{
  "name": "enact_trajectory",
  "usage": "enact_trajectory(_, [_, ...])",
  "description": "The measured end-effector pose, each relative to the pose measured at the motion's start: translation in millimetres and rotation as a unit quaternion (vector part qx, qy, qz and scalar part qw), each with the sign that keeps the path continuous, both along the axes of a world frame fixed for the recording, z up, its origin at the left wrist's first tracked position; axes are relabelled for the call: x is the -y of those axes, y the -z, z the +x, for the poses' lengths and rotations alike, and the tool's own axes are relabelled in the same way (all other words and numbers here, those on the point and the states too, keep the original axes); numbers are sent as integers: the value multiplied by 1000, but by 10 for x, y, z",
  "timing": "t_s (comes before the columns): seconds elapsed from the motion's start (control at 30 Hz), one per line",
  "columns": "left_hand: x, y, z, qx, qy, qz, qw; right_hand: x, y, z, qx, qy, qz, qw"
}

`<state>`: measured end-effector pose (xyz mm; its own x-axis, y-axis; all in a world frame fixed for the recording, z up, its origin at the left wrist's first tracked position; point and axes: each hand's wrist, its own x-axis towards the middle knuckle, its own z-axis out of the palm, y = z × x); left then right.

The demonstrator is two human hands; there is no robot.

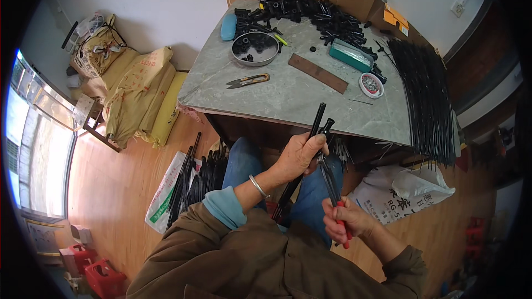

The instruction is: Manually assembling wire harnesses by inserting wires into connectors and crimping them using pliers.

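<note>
My left hand [299, 156] grips a bundle of thin black rods [318, 120] that slants up over the front edge of the grey table [277, 97]. My right hand [349, 220] is closed around the red handles of a pair of pliers [332, 180], whose dark jaws reach up to the rods just beside my left thumb. Both hands hover above my lap, over blue trousers. The lower ends of the rods are hidden behind my left wrist.
On the table lie a round metal tin [255, 49], yellow-handled snips [247, 81], a brown strip [317, 72], a heap of black plastic parts [327, 16] and a long sheaf of black rods [424, 99]. Yellow sacks [141, 94] stand left; more rods [191, 182] lie on the floor.
</note>
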<state>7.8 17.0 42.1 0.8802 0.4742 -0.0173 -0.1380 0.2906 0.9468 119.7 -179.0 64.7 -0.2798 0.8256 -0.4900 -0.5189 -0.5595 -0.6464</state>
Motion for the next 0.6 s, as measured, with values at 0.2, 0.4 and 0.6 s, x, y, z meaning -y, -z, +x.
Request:
enact_trajectory(0.2, [-15, 32, -3, -3, -58, 9, 998, -169, -355, 85, 475, -23, 67, 877])
enact_trajectory(0.4, [-54, 3, -8, 9, -37, 3, 999, -101, -253, 79, 650, 1, 152, 745])
enact_trajectory(0.6, [-161, 25, -77, 29, 88, -37, 995, -109, -315, 1, 221, -13, -50, 974])
